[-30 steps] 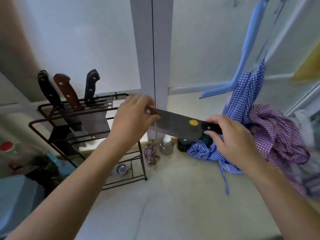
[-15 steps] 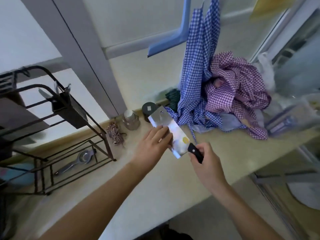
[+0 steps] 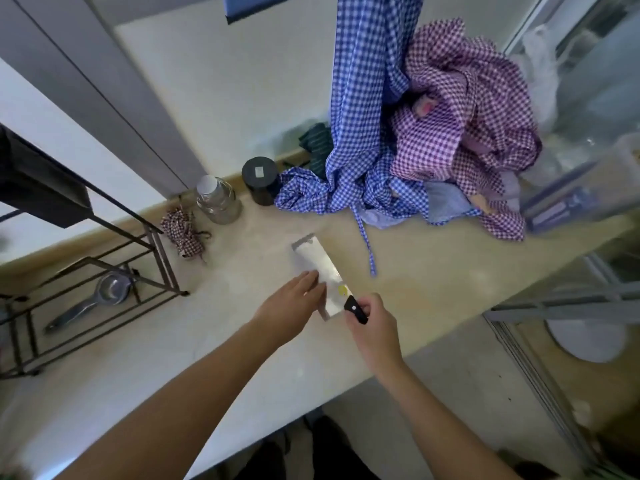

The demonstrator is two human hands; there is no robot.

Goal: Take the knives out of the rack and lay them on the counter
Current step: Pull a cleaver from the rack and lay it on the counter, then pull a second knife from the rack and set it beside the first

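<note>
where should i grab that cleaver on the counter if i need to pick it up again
By the black handle, coming from the near counter edge, where the right hand already holds it. The cleaver lies flat with its wide blade pointing toward the wall, so the handle is the only thick, safe part.
</note>
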